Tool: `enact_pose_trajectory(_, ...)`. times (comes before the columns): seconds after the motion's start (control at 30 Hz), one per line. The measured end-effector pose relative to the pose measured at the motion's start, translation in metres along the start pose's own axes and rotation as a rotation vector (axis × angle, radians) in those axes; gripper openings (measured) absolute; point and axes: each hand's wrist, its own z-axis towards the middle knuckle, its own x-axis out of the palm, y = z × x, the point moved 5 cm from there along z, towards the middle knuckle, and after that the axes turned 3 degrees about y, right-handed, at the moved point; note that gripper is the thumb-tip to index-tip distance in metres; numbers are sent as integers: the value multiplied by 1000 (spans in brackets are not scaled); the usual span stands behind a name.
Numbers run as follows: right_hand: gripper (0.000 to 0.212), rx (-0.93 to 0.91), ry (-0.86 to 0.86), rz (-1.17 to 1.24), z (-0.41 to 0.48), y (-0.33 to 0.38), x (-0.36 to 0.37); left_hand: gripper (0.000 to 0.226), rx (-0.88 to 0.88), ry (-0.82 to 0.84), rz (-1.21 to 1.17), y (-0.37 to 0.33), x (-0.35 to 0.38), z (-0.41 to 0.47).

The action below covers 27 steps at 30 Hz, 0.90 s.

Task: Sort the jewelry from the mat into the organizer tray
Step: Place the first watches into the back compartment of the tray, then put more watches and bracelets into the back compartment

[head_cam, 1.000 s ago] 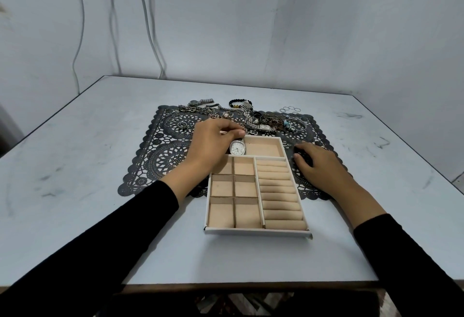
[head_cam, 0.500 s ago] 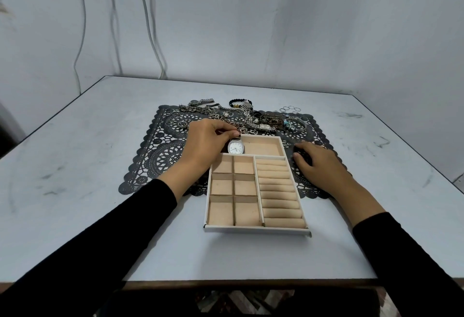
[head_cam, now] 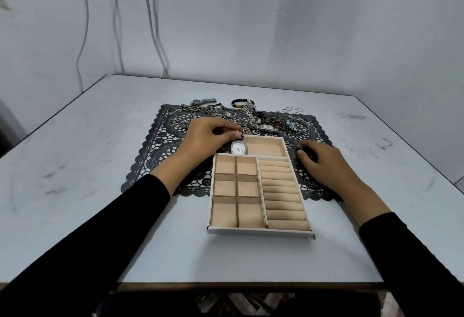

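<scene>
**Now: the watch at the tray's eleven o'clock corner**

We read the clock from the middle of the white organizer tray with beige lining [head_cam: 258, 232], twelve pointing away from us. Our left hand [head_cam: 208, 135] comes in from ten o'clock and pinches the strap of a silver watch with a round white dial [head_cam: 238, 147] between thumb and forefinger. The dial sits at the left end of the long far compartment, at eleven o'clock, tilted so its face looks toward us. Our right hand [head_cam: 324, 163] lies at two o'clock, just beside the tray's wall. Its fingers are loosely curled down onto the black lace mat [head_cam: 160, 156] and grasp nothing. At twelve o'clock a tangled heap of chains, bracelets and watches [head_cam: 251, 118] lies along the mat's far edge. A few thin silver rings [head_cam: 292, 109] lie at one o'clock on the pale grey desk [head_cam: 88, 166]. The tray's far part rests on the mat, its near part on the desk. The six square compartments and the padded ring rolls hold nothing.
</scene>
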Motion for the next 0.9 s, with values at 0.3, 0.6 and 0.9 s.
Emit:
enact_pose_trajectory(0.3, 31, -55, -74, 87, 40, 9, -4, 13, -22, -104, 25, 24, -21, 27)
enact_pose_trajectory(0.6, 24, -142, 13, 219, 86, 25, 14, 25, -78, 99, 207, 59, -25, 57)
enact_pose_trajectory(0.9, 20, -211, 93, 201, 106, 19, 25, 26, -31, 259, 245, 71, -17, 78)
